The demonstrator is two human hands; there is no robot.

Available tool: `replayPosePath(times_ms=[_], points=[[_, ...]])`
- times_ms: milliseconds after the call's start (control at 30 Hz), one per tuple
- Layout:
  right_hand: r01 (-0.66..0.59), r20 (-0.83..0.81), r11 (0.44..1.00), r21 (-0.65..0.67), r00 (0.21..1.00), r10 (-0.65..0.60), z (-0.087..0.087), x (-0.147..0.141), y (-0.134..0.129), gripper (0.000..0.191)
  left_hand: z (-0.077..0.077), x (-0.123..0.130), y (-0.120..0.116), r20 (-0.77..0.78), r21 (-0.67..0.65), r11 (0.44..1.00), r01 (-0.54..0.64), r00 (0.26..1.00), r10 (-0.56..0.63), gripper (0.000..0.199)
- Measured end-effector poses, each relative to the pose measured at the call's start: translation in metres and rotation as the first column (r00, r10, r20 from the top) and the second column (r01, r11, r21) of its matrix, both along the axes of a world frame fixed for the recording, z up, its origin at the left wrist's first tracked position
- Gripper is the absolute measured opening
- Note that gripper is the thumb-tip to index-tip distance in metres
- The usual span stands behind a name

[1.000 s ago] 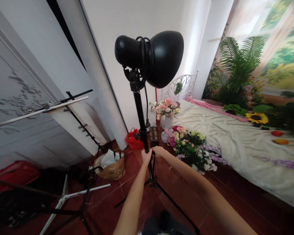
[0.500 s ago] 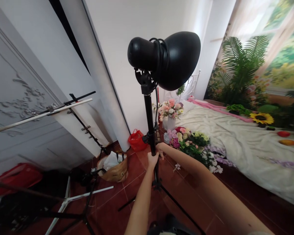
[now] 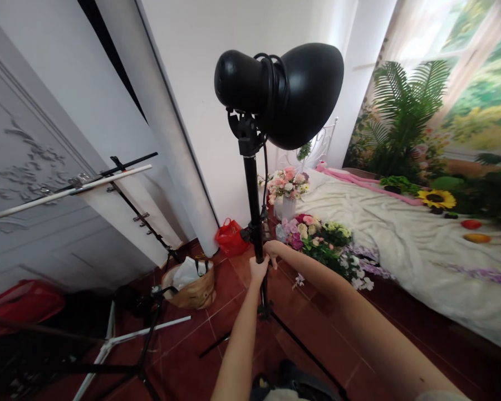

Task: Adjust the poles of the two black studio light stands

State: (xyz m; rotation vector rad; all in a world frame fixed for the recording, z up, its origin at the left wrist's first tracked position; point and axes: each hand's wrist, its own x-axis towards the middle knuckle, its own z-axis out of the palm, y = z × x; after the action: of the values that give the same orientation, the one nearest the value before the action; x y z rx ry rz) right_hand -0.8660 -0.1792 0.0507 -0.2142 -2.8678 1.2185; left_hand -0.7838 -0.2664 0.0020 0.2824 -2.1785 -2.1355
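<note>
"While the left hand [image 3: 259, 270] wraps around the black metal light stand [image 3: 254, 200], where is the right hand [image 3: 273, 250]?"
"Curled at the pole's right side; whether it grips, I cannot tell."
"And the stand?"
"Legs spread over the red-tiled floor [image 3: 183, 351], out past the cream-blanketed bed's [image 3: 417, 245] left edge."

Soft, uneven light, brightest on the white wall [image 3: 209, 33] toward the upper right, while the lower left sinks into near-black. The black lamp [image 3: 311, 94] carries only faint sheen. Wide-angle stretch tilts upright lines, and the backdrop [image 3: 480, 120] smears softly toward the right edge
</note>
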Motion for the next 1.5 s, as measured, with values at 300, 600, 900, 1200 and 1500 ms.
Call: replayPosePath(times_ms=[300,600,900,1200,1500], points=[[-0.7,0.213,0.569,0.431,0.692,0.69,0.002,0.024,0.035,0.057,0.002,0.0,0.003,-0.055,-0.051,0.998,-0.022,0.998,0.019,0.021],[-0.514,0.027,0.543,0.664,0.742,0.67,-0.007,0.063,0.044,0.036,0.01,0.002,0.006,-0.116,-0.019,0.999,-0.049,0.992,0.046,0.022],[-0.369,-0.027,0.657,0.657,0.86,0.51,-0.023,0.091,0.035,0.019,0.014,0.005,0.005,-0.103,-0.002,0.999,-0.036,0.994,0.036,0.021],[-0.445,0.107,0.658,0.607,0.866,0.488,-0.022,0.07,0.019,0.026,0.0,-0.002,0.004,-0.095,-0.016,0.999,-0.033,0.995,0.031,0.017],[-0.398,0.058,0.718,0.571,0.892,0.448,-0.05,0.075,0.021,0.039,-0.003,-0.003,0.004,-0.056,-0.003,1.0,-0.027,0.998,0.027,0.014]])
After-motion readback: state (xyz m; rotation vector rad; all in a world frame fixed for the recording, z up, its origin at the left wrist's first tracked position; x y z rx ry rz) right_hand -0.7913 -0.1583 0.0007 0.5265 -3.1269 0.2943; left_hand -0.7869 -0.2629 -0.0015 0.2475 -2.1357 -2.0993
